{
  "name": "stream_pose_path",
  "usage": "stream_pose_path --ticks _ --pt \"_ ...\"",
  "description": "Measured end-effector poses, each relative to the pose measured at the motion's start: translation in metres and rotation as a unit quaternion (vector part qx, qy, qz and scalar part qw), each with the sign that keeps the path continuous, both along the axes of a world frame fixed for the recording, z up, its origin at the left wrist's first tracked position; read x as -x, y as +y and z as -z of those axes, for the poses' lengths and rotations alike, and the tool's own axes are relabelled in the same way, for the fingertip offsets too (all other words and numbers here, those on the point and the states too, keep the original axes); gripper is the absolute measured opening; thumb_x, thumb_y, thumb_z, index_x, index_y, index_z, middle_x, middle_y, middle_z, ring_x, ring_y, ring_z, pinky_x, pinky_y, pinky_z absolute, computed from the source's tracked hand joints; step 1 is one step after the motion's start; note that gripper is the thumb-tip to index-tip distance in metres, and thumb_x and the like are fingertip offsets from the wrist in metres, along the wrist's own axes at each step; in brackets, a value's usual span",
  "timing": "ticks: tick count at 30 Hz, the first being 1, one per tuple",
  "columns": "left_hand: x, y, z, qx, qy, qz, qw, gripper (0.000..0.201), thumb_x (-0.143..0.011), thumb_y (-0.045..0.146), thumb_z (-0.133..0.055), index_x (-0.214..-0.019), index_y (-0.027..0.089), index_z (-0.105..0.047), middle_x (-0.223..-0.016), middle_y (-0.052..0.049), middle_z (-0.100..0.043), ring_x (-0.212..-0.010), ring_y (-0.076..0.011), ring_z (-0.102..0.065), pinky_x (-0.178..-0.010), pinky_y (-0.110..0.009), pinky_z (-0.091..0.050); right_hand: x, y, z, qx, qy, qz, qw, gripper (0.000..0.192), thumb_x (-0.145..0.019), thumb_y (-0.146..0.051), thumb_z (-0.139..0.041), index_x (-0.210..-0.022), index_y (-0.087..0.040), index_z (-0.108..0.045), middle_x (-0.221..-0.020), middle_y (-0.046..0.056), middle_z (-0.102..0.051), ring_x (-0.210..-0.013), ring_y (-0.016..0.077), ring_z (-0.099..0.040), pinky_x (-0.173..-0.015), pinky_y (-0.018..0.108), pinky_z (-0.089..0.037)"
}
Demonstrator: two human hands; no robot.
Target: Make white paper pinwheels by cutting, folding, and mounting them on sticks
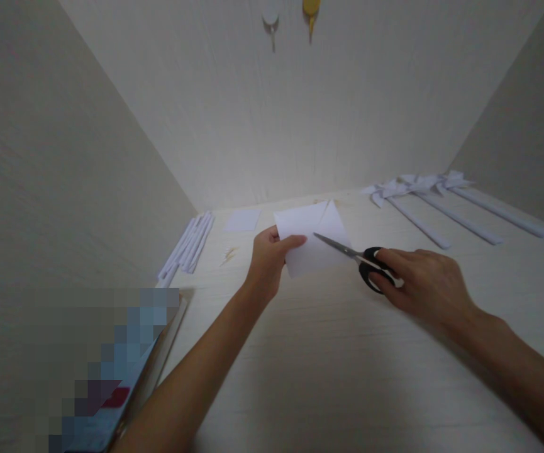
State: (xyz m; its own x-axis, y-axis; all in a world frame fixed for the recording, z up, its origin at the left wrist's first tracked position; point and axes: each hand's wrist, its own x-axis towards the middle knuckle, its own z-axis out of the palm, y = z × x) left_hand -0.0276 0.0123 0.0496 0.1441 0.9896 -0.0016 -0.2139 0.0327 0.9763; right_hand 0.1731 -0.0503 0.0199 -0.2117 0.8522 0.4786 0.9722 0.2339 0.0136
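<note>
My left hand (272, 255) pinches the left edge of a white sheet of paper (309, 220), thumb on top and fingers behind. A slanted cut or fold line runs down from the sheet's top edge near its right corner. In my right hand (417, 280) is a pair of scissors (347, 250) with black handles, finger and thumb in the loops. The blades look closed and point left, over the right part of the sheet. Whether they touch the paper I cannot tell.
Several rolled paper sticks (189, 242) lie at the left. Flower-like white paper pieces with long paper stems (458, 218) rest at the back right. A flat white paper (242, 220) lies behind my left hand. Two hooks (310, 9) hang on the wall. A pixelated area covers the lower left.
</note>
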Motion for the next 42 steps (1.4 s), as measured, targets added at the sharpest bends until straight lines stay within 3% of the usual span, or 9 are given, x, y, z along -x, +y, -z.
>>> stream_pose_path --ticks 2,4,8,12,16,21,27,32,42 --pt "0.001 0.001 0.001 -0.011 0.001 -0.001 1.000 0.022 -0.051 0.020 -0.064 -0.071 0.011 -0.060 -0.068 -0.004 -0.063 -0.057 -0.0140 -0.056 -0.057 -0.027 -0.041 -0.002 0.003 0.000 0.061 0.128 -0.035 0.989 0.022 -0.073 -0.036 -0.043 -0.061 -0.019 -0.048 -0.050 -0.001 -0.050 -0.043 0.0109 -0.041 -0.043 0.022 -0.022" --pt "0.002 0.003 0.002 -0.027 -0.004 -0.001 1.000 0.024 -0.051 0.020 -0.065 -0.073 0.011 -0.060 -0.071 -0.005 -0.064 -0.061 -0.0148 -0.057 -0.060 -0.028 -0.042 -0.002 0.005 0.000 0.154 0.284 -0.109 0.940 0.029 -0.075 -0.043 -0.040 -0.058 -0.019 -0.042 -0.047 -0.002 -0.043 -0.043 0.0100 -0.038 -0.041 0.022 -0.026" --pt "0.003 0.006 0.004 -0.053 -0.014 0.013 0.998 0.026 -0.052 0.020 -0.066 -0.076 0.012 -0.060 -0.078 -0.006 -0.065 -0.068 -0.0161 -0.058 -0.067 -0.030 -0.043 0.003 0.003 0.003 0.341 0.503 -0.246 0.755 0.043 -0.073 -0.058 -0.031 -0.059 -0.019 -0.042 -0.046 -0.001 -0.039 -0.040 0.0097 -0.034 -0.038 0.024 -0.028" --pt "0.001 0.006 0.004 -0.064 -0.019 0.045 0.997 0.027 -0.054 0.020 -0.066 -0.079 0.013 -0.059 -0.083 -0.007 -0.065 -0.074 -0.0171 -0.059 -0.069 -0.030 -0.044 0.010 0.000 0.012 0.452 0.581 -0.269 0.621 0.042 -0.072 -0.058 -0.030 -0.061 -0.019 -0.040 -0.046 -0.003 -0.035 -0.034 0.0060 -0.024 -0.033 0.021 -0.023" --pt "0.001 0.005 0.003 -0.067 -0.026 0.069 0.995 0.027 -0.055 0.020 -0.066 -0.080 0.014 -0.059 -0.085 -0.006 -0.065 -0.076 -0.0173 -0.059 -0.069 -0.029 -0.044 0.008 0.001 0.019 0.507 0.592 -0.284 0.558 0.038 -0.073 -0.054 -0.028 -0.057 -0.019 -0.034 -0.043 -0.007 -0.028 -0.031 0.0039 -0.019 -0.035 0.020 -0.023" --pt "0.002 0.004 0.002 -0.062 -0.029 0.078 0.995 0.026 -0.054 0.019 -0.066 -0.078 0.014 -0.059 -0.081 -0.005 -0.065 -0.072 -0.0163 -0.060 -0.067 -0.028 -0.045 0.001 0.002 0.020 0.502 0.623 -0.280 0.531 0.036 -0.074 -0.050 -0.029 -0.055 -0.019 -0.033 -0.044 -0.007 -0.028 -0.032 0.0038 -0.018 -0.037 0.021 -0.022" --pt "0.002 0.004 0.003 -0.068 -0.026 0.083 0.994 0.025 -0.055 0.020 -0.065 -0.079 0.015 -0.059 -0.081 -0.006 -0.065 -0.072 -0.0167 -0.059 -0.067 -0.029 -0.045 0.001 0.003 0.019 0.501 0.589 -0.271 0.573 0.039 -0.077 -0.049 -0.019 -0.055 -0.019 -0.032 -0.043 -0.007 -0.025 -0.031 0.0034 -0.016 -0.036 0.021 -0.022" --pt "0.002 0.004 0.004 -0.065 -0.021 0.085 0.994 0.025 -0.055 0.021 -0.065 -0.078 0.015 -0.059 -0.080 -0.006 -0.065 -0.071 -0.0168 -0.059 -0.067 -0.030 -0.045 0.001 0.004 0.018 0.506 0.587 -0.282 0.566 0.039 -0.076 -0.050 -0.020 -0.056 -0.019 -0.032 -0.044 -0.007 -0.026 -0.031 0.0030 -0.017 -0.036 0.020 -0.022" --pt "0.003 0.005 0.003 -0.066 -0.024 0.096 0.993 0.025 -0.055 0.021 -0.065 -0.078 0.016 -0.059 -0.081 -0.005 -0.065 -0.071 -0.0169 -0.059 -0.066 -0.030 -0.045 0.000 0.006 0.018 0.468 0.501 -0.293 0.667 0.045 -0.080 -0.046 0.004 -0.056 -0.021 -0.026 -0.045 -0.005 -0.025 -0.032 0.0065 -0.019 -0.035 0.022 -0.027"
